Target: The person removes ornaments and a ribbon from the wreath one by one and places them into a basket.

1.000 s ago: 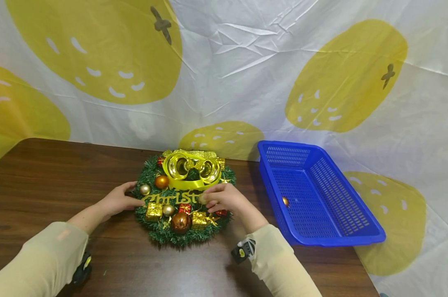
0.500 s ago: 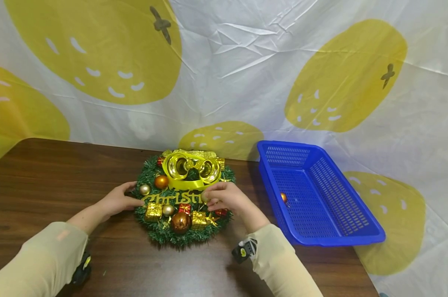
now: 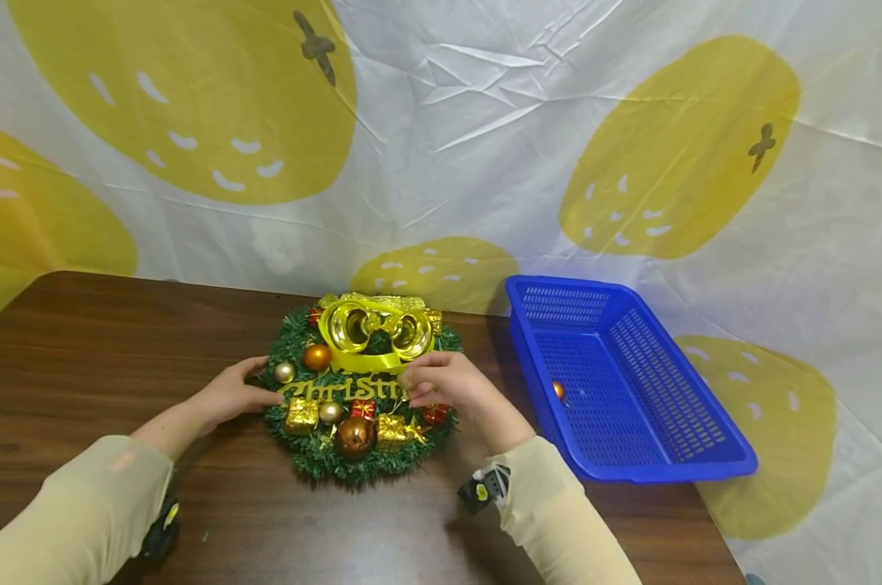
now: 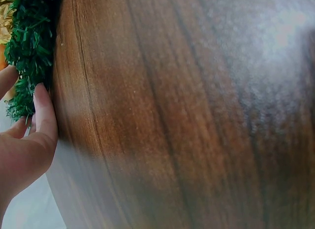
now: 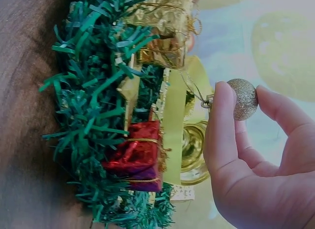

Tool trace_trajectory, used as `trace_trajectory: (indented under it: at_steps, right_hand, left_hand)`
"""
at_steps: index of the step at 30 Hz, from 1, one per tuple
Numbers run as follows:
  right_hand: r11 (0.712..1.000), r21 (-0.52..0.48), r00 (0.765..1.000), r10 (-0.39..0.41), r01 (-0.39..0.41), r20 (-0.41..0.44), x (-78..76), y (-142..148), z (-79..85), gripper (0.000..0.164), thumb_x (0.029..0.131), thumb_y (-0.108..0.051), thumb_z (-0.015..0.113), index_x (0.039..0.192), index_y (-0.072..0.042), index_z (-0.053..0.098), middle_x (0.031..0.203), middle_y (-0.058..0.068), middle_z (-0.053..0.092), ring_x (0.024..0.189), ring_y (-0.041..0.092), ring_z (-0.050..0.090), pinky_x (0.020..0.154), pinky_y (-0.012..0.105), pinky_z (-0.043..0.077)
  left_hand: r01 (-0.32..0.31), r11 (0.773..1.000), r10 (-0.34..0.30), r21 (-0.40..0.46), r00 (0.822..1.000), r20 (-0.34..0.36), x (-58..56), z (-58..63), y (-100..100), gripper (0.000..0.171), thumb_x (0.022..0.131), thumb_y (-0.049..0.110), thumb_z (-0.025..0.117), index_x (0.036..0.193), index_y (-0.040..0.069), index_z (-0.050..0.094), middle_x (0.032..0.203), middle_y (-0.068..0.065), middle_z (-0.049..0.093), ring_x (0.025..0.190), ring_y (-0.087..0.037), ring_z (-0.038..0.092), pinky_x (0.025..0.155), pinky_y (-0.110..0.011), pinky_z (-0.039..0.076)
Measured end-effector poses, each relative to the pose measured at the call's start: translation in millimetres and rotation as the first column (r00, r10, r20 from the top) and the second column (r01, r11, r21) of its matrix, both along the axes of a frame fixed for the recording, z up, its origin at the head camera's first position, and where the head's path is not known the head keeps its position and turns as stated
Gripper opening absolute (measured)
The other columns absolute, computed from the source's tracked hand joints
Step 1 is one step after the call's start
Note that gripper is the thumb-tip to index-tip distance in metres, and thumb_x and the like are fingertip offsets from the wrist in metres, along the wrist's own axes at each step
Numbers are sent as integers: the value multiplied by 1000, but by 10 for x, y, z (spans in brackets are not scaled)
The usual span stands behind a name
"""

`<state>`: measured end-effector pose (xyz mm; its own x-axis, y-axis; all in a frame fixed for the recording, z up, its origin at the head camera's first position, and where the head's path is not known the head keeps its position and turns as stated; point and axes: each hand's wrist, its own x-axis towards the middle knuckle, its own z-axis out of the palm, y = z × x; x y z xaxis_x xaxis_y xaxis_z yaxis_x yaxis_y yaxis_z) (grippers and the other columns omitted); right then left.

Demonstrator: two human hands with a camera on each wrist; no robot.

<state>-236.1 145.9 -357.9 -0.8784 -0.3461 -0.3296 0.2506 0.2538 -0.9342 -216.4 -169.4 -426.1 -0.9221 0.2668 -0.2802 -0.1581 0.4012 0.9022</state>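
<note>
A green Christmas wreath (image 3: pixel 349 473) lies on the brown table, with yellow-gold bells (image 3: pixel 414 335), gold lettering (image 3: pixel 338 387), small gift boxes and baubles on it. My left hand (image 3: pixel 232 396) grips the wreath's left rim, thumb toward the near side; the left wrist view shows its fingers (image 4: pixel 45 113) against the green tinsel. Over the wreath's right part, my right hand (image 3: pixel 451 384) pinches a small gold glitter bauble (image 5: pixel 244 98) between thumb and fingers. A thin gold loop runs from the bauble's cap toward the wreath; whether it is attached there I cannot tell.
To the right of the wreath stands a blue plastic basket (image 3: pixel 672 471), and an orange bauble (image 3: pixel 559 390) lies inside against its left wall. A white cloth (image 3: pixel 470 187) with yellow fruit shapes hangs behind the table (image 3: pixel 119 357).
My right hand has shifted slightly up and right with the gold bauble, showing more of the lettering. The orange bauble in the basket has rolled a little left. My left hand stays put.
</note>
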Motion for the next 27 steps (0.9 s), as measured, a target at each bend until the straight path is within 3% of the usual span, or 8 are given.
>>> trace_trajectory:
  at_steps: [23, 27]
  right_hand:
    - [996, -70, 999, -51, 52, 13, -60, 169, 234, 31, 92, -4, 52, 119, 12, 52, 71, 1, 64, 60, 8, 62, 66, 25, 58]
    - [996, -70, 999, -52, 52, 0, -69, 215, 268, 35, 93, -5, 51, 123, 13, 49, 77, 1, 63, 63, 9, 63, 68, 25, 58]
  left_hand:
    - [7, 1000, -7, 17, 1000, -10, -5, -8, 2, 87, 89, 15, 63, 145, -13, 2, 146, -40, 9, 124, -47, 42, 95, -42, 51]
    - [5, 1000, -5, 16, 1000, -9, -3, -6, 2, 88, 89, 15, 62, 146, -12, 2, 146, -40, 9, 124, -47, 42, 95, -42, 51]
